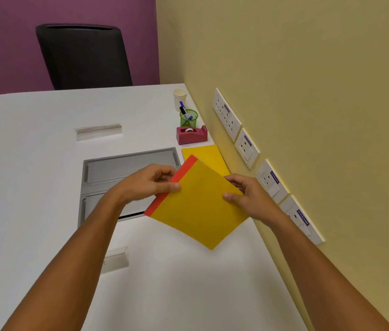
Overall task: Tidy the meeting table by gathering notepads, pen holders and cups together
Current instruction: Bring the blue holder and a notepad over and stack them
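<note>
Both hands are holding a yellow notepad with a red spine, tilted diamond-wise and lifted off the white tabletop. Left hand grip is pinching the red spine edge, thumb on top, fingers curled under. Right hand grip is pinching the opposite corner, thumb lying on the yellow cover, fingers curled behind. Landmark: the grey cable hatch set into the tabletop. The held notepad is hovering over the hatch's right edge, covering its near-right corner. A second yellow notepad is lying flat just right of the hatch, near the wall, partly hidden by the held one. Beyond the hatch's far-right corner, a magenta tape dispenser is sitting, then a green mesh pen holder with markers standing in it, then a white cup, all lining up along the wall. A clear name-card stand is sitting beyond the hatch to the left; another is sitting nearer than the hatch, partly behind the left forearm. A black chair is standing at the far edge. Wall sockets are running along the yellow wall to the right.
</note>
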Demonstrator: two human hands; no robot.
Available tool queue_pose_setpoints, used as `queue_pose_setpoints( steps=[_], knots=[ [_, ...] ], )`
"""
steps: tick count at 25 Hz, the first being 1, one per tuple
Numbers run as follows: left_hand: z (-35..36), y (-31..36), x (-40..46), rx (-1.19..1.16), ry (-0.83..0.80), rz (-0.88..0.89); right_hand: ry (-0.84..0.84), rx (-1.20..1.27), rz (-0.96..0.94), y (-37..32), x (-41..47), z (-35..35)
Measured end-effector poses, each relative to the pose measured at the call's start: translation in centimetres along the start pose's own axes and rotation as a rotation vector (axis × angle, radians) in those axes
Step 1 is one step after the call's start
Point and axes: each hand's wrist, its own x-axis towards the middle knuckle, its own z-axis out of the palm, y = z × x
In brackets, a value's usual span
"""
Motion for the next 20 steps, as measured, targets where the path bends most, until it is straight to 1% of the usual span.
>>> queue_pose_setpoints(
  steps=[2,3,4,5,6,7,8,9,10,13,15,16,18,20],
  knots=[
    [-0.2,1.0,0.7,0.087,0.013,-0.012,-0.043,-0.159,-0.048,-0.9,1.2,-0.4],
    [-0.4,1.1,1.0,0.133,0.028,-0.017,0.007,-0.219,-0.081,-0.9,1.7,-0.2],
    [-0.6,1.0,1.3,0.153,0.057,-0.018,0.124,-0.274,-0.128,-0.5,1.9,0.2],
    [-0.8,0.7,1.5,0.145,0.094,-0.017,0.278,-0.322,-0.161,0.2,1.8,0.7],
    [-1.1,0.3,1.3,0.103,0.14,-0.013,0.43,-0.357,-0.16,1.4,1.3,1.5],
    [-1.4,0.0,1.2,0.04,0.2,-0.007,0.545,-0.393,-0.123,3.1,0.5,2.6],
    [-1.8,-0.6,1.1,-0.037,0.272,0.003,0.601,-0.431,-0.057,5.2,-0.6,4.0],
    [-2.1,-1.2,1.0,-0.115,0.348,0.006,0.593,-0.473,0.03,7.3,-1.8,5.6],
    [-2.3,-1.8,1.2,-0.198,0.42,0.003,0.536,-0.53,0.108,9.7,-2.9,7.2],
    [-2.0,-3.5,2.1,-0.408,0.614,-0.039,0.202,-0.737,0.219,15.4,-5.7,11.3],
    [-1.1,-3.9,3.4,-0.576,0.769,-0.109,0.009,-0.831,0.282,18.3,-6.7,12.8],
    [-0.9,-3.8,4.0,-0.697,0.846,-0.15,-0.078,-0.859,0.325,19.5,-7.2,13.2],
    [-0.8,-4.0,4.9,-0.923,0.952,-0.194,-0.202,-0.884,0.382,21.4,-8.2,13.8],
    [-1.2,-4.4,6.3,-1.082,0.967,-0.192,-0.273,-0.88,0.407,22.8,-8.3,13.9]
  ],
)
